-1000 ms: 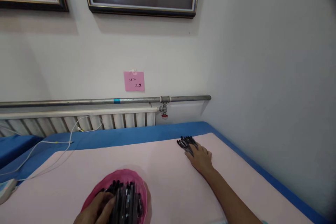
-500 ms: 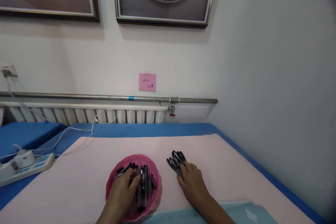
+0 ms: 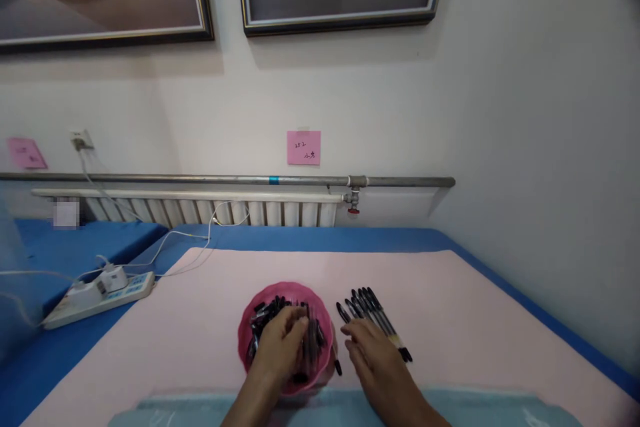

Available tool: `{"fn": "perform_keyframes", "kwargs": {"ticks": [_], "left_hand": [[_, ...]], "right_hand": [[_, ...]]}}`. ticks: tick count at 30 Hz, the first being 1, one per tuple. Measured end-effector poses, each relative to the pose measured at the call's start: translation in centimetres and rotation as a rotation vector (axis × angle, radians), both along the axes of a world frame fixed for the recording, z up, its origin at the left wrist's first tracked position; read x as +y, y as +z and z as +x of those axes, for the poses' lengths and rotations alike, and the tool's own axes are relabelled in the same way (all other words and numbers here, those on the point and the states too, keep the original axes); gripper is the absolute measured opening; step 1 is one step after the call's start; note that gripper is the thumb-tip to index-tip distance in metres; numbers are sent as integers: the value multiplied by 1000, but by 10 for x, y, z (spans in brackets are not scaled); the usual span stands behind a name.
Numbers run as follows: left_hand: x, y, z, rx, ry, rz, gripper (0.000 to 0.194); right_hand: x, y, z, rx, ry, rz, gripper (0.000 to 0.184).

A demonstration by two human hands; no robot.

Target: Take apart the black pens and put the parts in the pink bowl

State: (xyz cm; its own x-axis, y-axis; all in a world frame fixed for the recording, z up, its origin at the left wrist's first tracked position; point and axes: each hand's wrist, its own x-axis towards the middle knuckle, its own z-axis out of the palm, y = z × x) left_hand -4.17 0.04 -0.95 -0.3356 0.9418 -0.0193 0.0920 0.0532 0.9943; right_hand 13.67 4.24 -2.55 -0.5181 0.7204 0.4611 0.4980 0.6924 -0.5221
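Observation:
A round pink bowl (image 3: 250, 327) full of black pens sits on the pink mat near me. My left hand (image 3: 281, 347) reaches into the bowl, fingers curled over the pens there; I cannot tell whether it grips any. Just right of the bowl lies a row of several black pens (image 3: 373, 317) side by side on the mat. My right hand (image 3: 373, 360) rests flat on the mat at the near end of that row, fingers apart, holding nothing.
The pink mat (image 3: 475, 320) covers a blue table (image 3: 325, 239) against a white wall. A white power strip (image 3: 100, 290) with cables lies at the left. A radiator (image 3: 200, 210) and pipe run along the wall, with a pink note (image 3: 303, 147) above.
The view has swung right and back, so bowl and pens sit closer to centre. My right hand has drawn back from the far pens, which now lie in a spread row. My left hand stays in the bowl.

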Motion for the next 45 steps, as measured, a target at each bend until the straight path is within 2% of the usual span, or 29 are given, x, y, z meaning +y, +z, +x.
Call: {"fn": "perform_keyframes", "kwargs": {"ticks": [5,8,11,14,17,20,22,24,26,28,30,33,35,37,41,45], "left_hand": [[1,-3,-4,-32,-65,-61,27],[-1,-2,-3,-10,-76,-45,26],[-2,-2,-3,-37,-78,-54,27],[-2,-3,-3,-130,-75,-93,31],[-1,-3,1,-248,-46,-76,35],[-1,-1,5,-419,-68,-89,39],[-2,4,3,-499,-99,-124,41],[-4,12,-5,-510,-57,-114,42],[-6,19,-18,-474,56,-60,41],[-8,24,-30,-415,114,-51,41],[-10,25,-36,-327,84,-129,40],[-10,21,-31,-197,-32,-264,35],[-9,18,-26,-121,-81,-284,32],[-8,16,-22,-74,-65,-243,32],[-8,16,-19,-201,-45,-182,34],[-10,17,-8,-489,-203,-164,37]], "right_hand": [[3,-5,-12,-230,-25,-138,13],[2,-10,-21,-274,-24,-182,13],[7,-10,-24,-283,-85,-241,17],[13,-2,-15,-262,-155,-276,16],[8,14,-4,-156,-149,-359,23],[-12,31,-2,129,75,-783,22],[-26,39,-5,198,186,-936,18],[-33,44,-7,194,223,-1022,16],[-32,47,-6,149,217,-1067,16],[-26,46,-3,103,188,-1082,16],[-19,41,0,102,142,-1088,13],[-12,33,2,192,64,-1130,8],[-12,30,1,261,36,-1178,7],[-14,31,-1,322,35,-1224,7],[-18,36,-3,423,65,-1270,10],[-18,33,-1,399,166,-1341,13]]}}
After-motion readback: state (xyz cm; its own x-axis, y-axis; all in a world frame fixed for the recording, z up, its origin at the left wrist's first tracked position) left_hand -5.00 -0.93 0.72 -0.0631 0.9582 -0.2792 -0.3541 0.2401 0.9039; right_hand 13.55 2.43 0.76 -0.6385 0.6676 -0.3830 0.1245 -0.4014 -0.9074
